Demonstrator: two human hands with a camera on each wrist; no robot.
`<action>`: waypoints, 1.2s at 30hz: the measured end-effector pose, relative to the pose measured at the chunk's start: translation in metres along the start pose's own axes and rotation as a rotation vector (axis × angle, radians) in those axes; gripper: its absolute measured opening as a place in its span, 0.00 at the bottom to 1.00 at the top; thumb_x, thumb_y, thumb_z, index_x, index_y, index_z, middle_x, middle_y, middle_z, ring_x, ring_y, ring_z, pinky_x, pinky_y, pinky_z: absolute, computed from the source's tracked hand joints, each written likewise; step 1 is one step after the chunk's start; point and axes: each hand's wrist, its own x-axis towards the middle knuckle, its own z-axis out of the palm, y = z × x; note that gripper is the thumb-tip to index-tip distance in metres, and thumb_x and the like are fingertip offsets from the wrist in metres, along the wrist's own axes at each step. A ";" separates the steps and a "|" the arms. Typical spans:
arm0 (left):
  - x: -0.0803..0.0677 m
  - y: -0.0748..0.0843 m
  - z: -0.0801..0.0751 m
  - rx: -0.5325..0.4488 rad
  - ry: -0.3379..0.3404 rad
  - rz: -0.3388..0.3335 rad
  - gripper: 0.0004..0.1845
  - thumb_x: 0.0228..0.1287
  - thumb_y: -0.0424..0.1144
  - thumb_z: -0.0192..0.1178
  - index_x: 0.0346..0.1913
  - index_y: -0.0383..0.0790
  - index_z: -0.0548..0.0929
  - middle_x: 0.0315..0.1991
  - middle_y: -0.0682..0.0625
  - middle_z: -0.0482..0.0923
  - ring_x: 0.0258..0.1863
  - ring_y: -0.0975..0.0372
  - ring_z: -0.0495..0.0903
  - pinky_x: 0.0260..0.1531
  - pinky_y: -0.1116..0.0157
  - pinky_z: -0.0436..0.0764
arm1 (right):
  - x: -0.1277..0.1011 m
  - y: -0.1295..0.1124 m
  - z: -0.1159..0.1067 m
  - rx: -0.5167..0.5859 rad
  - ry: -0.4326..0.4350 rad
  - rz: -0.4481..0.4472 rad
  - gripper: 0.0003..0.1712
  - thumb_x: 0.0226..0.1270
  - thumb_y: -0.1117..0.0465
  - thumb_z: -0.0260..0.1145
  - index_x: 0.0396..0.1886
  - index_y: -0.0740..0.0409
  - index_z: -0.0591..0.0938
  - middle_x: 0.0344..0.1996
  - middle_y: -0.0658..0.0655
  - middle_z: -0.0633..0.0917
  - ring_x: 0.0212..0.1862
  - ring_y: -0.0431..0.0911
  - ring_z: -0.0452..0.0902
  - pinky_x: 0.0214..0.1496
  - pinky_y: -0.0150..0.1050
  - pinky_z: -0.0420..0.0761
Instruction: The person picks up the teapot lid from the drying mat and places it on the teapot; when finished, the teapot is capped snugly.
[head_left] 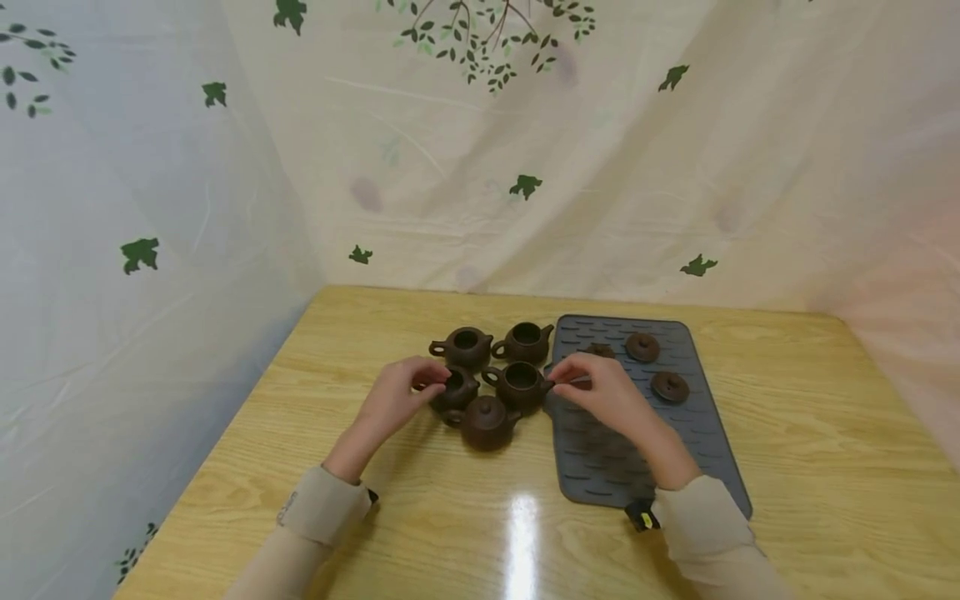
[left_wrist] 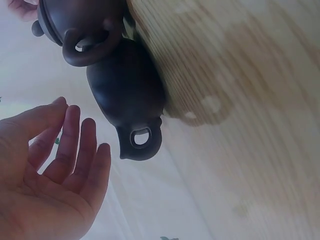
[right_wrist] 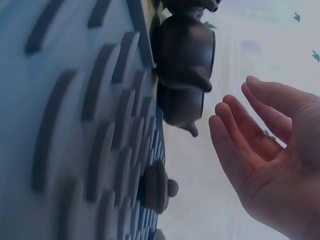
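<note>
Brown clay teapots, five, clustered on the wooden table (head_left: 810, 433) just left of a grey ribbed mat (head_left: 600, 467). Nearest pot (head_left: 486, 422) wears its lid; the other four stand open. Left hand (head_left: 393, 397) sits at the left-middle pot (head_left: 454, 388) and covers part of it in the head view. Left wrist view shows the fingers (left_wrist: 75, 145) straight, loose, apart from the pot (left_wrist: 127, 95), holding nothing. Right hand (head_left: 600, 390) hovers at the mat's edge by the centre pot (head_left: 519, 383); right wrist view shows its palm open, empty. Three lids on the mat: two clear (head_left: 642, 346) (head_left: 670, 386), a third (head_left: 599, 351) half hidden behind the right hand. Wrist views are blurred and cut off the pots.
</note>
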 end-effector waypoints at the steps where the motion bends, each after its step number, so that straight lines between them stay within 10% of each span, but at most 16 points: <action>1: 0.000 -0.001 0.000 -0.002 0.004 0.003 0.08 0.60 0.33 0.64 0.42 0.41 0.84 0.40 0.49 0.84 0.38 0.60 0.83 0.40 0.58 0.82 | -0.001 0.003 -0.002 -0.005 0.005 0.006 0.11 0.65 0.57 0.64 0.45 0.54 0.82 0.44 0.52 0.83 0.47 0.48 0.80 0.46 0.44 0.81; 36: 0.005 -0.026 0.004 0.051 -0.004 -0.094 0.11 0.62 0.32 0.62 0.47 0.41 0.81 0.45 0.47 0.80 0.45 0.56 0.79 0.49 0.55 0.78 | -0.016 0.056 -0.035 -0.065 0.142 0.208 0.15 0.66 0.56 0.63 0.49 0.59 0.81 0.47 0.61 0.82 0.51 0.57 0.77 0.45 0.50 0.78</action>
